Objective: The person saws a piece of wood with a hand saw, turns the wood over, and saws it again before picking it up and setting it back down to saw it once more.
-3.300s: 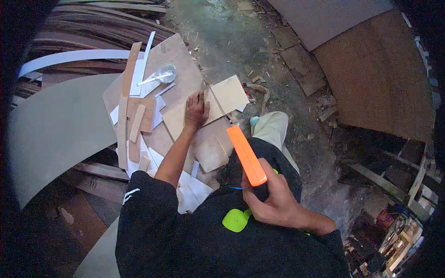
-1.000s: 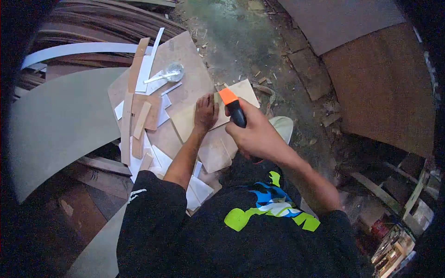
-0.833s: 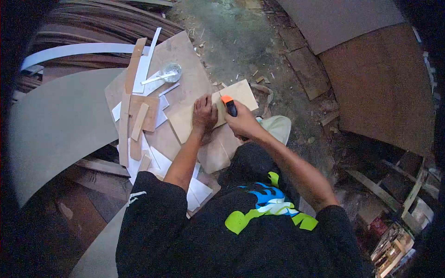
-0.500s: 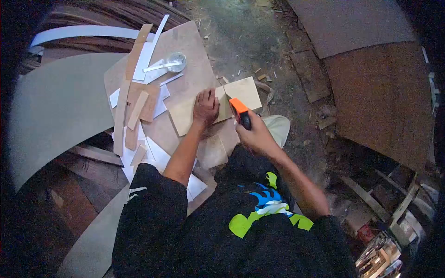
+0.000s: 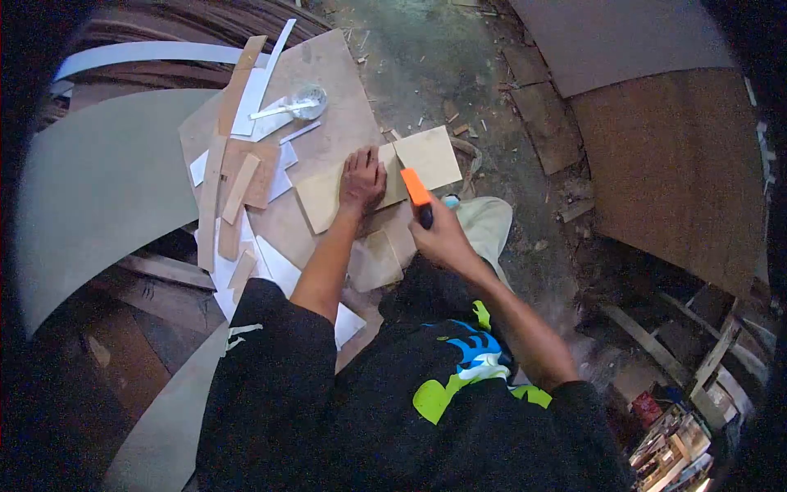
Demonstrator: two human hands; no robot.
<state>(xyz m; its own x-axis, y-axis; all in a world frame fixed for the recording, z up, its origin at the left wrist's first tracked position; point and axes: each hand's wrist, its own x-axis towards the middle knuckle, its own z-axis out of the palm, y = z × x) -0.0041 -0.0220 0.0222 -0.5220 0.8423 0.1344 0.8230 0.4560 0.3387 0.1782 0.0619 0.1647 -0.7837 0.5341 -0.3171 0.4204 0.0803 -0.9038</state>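
Note:
A pale wooden board [image 5: 321, 199] lies across the work surface, with a narrow cut line running across it and its far end [image 5: 433, 157] jutting past the surface's edge. My left hand [image 5: 363, 178] presses on top of the board with its fingers laid flat, left of the cut. In my right hand [image 5: 443, 238] is a handsaw [image 5: 416, 187] with an orange and black handle, gripped at the near side of the board. The saw's blade shows only as a thin edge lined up with the cut.
The plywood work surface [image 5: 332, 70] carries white offcuts [image 5: 250, 102], wooden strips [image 5: 240, 189] and a clear round container [image 5: 309, 102] with a white strip across it. Large sheets flank both sides, a brown one [image 5: 672, 164] at right. Wood scraps litter the floor [image 5: 426, 57].
My right hand and the saw handle have shifted slightly left, and the handle sits a little differently angled. My left hand stays on the board. The whole view has moved slightly.

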